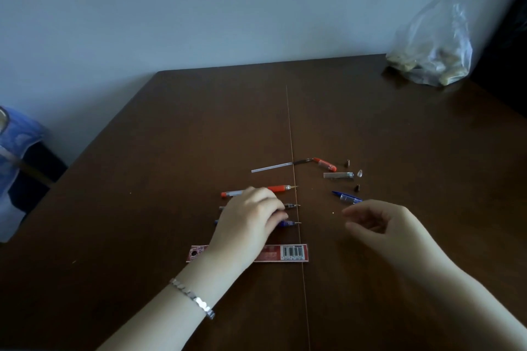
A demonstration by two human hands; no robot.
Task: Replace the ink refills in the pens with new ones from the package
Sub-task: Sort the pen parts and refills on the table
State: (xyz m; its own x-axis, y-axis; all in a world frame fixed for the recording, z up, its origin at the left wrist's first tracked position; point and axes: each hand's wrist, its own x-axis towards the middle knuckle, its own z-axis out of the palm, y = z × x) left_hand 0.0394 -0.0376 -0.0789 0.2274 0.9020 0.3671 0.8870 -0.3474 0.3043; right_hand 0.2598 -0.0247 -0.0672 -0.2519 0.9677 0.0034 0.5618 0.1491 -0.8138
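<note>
Three pens lie side by side on the brown table [399, 128], tips pointing right: a red pen [279, 188], a black pen [291, 206] and a blue pen [287, 223]. My left hand [251, 222] rests on top of them, fingers curled down between the black and blue pens; its grip is hidden. My right hand [382, 225] hovers to the right, fingers loosely apart and holding nothing. The red refill package [293, 252] with a barcode lies under my left wrist. A loose white refill [271, 167] lies further back.
Pen caps lie to the right: a red cap [326, 165], a clear cap [339, 175] and a blue cap [346, 196], with small tip pieces [357, 187] nearby. A clear plastic bag [433, 57] stands at the far right corner. A blue object [17, 151] sits beyond the table's left edge.
</note>
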